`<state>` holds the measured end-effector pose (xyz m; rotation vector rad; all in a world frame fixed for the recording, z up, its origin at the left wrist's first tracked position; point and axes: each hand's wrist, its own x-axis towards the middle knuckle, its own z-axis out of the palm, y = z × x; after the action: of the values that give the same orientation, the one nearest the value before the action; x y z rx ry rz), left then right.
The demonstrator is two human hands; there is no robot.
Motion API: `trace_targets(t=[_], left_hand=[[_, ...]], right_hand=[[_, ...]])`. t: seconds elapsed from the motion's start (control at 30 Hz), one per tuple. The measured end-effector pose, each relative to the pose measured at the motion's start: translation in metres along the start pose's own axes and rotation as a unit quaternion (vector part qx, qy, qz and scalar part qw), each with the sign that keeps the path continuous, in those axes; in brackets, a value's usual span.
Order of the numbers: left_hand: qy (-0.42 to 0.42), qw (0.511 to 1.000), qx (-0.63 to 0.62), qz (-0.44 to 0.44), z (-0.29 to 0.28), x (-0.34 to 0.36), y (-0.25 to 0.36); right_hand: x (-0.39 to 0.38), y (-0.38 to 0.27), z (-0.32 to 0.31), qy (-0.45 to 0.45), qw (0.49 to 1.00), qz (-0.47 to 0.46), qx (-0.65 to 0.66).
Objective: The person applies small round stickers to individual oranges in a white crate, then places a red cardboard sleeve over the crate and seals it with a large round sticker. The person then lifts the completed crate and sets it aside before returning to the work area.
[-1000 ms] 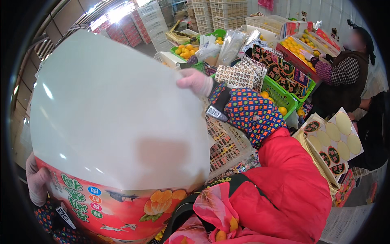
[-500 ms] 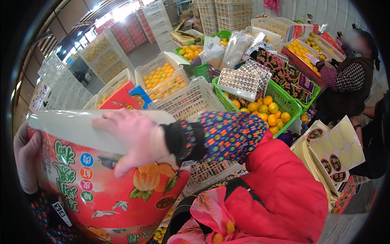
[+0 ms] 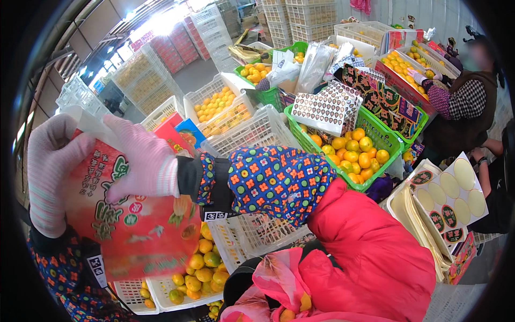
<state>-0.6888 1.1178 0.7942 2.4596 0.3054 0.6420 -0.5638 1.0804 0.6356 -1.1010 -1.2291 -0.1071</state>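
In front of me at the left hangs a red printed plastic bag [image 3: 153, 231] with orange fruit pictures and a clear, see-through top. My left hand [image 3: 51, 177], in a striped knit glove, is closed on its upper left edge. My right hand [image 3: 145, 161], gloved in pale pink, grips the upper part beside it, thumb across the front. The bag hangs flat and is slightly blurred. Behind and below it, oranges [image 3: 201, 273] lie in a white crate [image 3: 174, 298], partly covered by the bag.
An upturned-looking white basket [image 3: 252, 236] stands beside the bag. Ahead are a white crate of oranges [image 3: 220, 102] and a green crate [image 3: 394, 147] with oranges and a patterned box. Label sheets [image 3: 445, 198] lie at right. A co-worker [image 3: 466, 102] handles fruit at far right.
The bag has gone from spread wide and close to hanging flatter and smaller in view. My right hand has shifted left toward my left hand. Oranges below the bag have come into view.
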Motion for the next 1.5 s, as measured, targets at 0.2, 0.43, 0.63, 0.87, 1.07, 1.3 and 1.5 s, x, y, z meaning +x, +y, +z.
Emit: trace_targets(t=[0.2,0.43,0.63,0.87,1.07,1.3,1.5], left_hand=[[0.025,0.995,0.087,0.042,0.011,0.012,0.001],[0.052,0.978,0.143,0.142,-0.007,0.054,0.007],[-0.001,0.977,0.141,0.161,-0.023,0.108,-0.034],[0.077,0.978,0.156,0.118,0.021,0.123,-0.186],[-0.006,0.999,0.007,-0.049,0.058,0.037,-0.334],[-0.140,0.883,0.053,-0.444,0.134,-0.143,-0.407],[-0.074,0.770,-0.520,-0.362,0.159,-0.192,-0.314]], right_hand=[[0.007,0.017,-0.024,-0.045,0.993,-0.040,0.106],[-0.007,0.010,-0.052,-0.126,0.920,0.104,0.356],[-0.059,0.062,-0.043,-0.268,0.895,0.198,0.297],[-0.185,0.168,-0.036,-0.078,0.763,0.420,0.486],[-0.289,0.245,-0.021,-0.020,0.775,0.514,0.367],[-0.293,0.246,-0.042,-0.034,0.801,0.443,0.401],[-0.284,0.240,-0.043,0.039,0.729,0.536,0.423]])
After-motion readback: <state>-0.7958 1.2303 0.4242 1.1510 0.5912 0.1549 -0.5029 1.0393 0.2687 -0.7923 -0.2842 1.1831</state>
